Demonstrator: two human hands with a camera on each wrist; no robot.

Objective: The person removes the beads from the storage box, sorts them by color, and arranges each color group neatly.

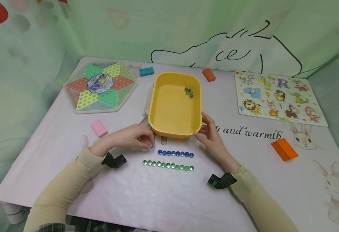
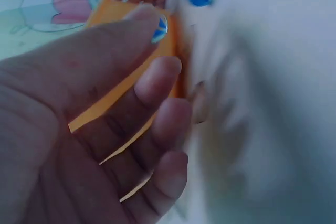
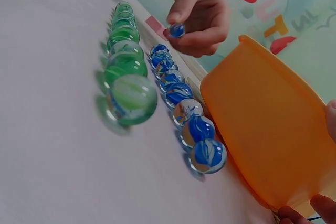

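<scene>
My left hand pinches a clear marble with blue swirls between thumb and index finger, just left of a row of blue marbles. In the left wrist view, that marble shows at the thumb tip and the other fingers are loosely bent. Nearer my body runs a longer row of green marbles. A yellow plastic tray stands behind both rows, with several dark and green marbles inside at the back right. My right hand grips the tray's front right corner, thumb at the front and fingers along the side.
A hexagonal Chinese checkers set lies at the back left, an animal puzzle board at the back right. Blocks are scattered about: pink, blue, a small orange one and a larger orange one.
</scene>
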